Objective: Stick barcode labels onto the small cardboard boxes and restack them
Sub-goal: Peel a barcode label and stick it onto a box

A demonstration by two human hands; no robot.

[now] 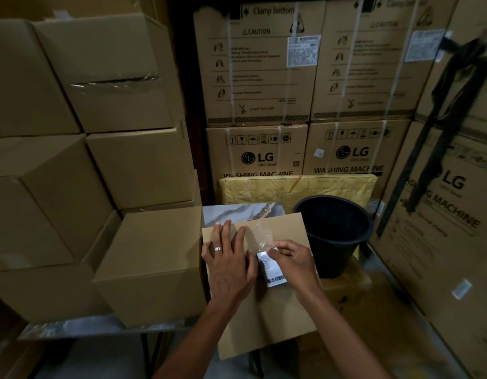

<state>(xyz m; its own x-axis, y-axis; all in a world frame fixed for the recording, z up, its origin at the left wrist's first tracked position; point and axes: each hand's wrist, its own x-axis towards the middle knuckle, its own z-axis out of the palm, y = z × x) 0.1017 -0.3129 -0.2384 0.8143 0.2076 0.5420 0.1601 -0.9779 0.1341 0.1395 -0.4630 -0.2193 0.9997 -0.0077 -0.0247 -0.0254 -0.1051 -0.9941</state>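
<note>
A small cardboard box (280, 310) stands in front of me, its top facing up. A white barcode label (272, 270) lies on that top, with a strip of clear film (261, 235) rising from its far end. My left hand (228, 261) rests flat on the box top, fingers straight, just left of the label. My right hand (291, 258) pinches the far end of the label where the film begins. To the left stand plain stacked cardboard boxes (152, 258).
A black bucket (335, 233) stands right of the box. A yellow wrapped parcel (297, 187) and a marble-patterned slab (236, 212) lie behind it. Large washing machine cartons (258, 151) wall the back and the right. A metal shelf edge (100, 329) runs under the left stack.
</note>
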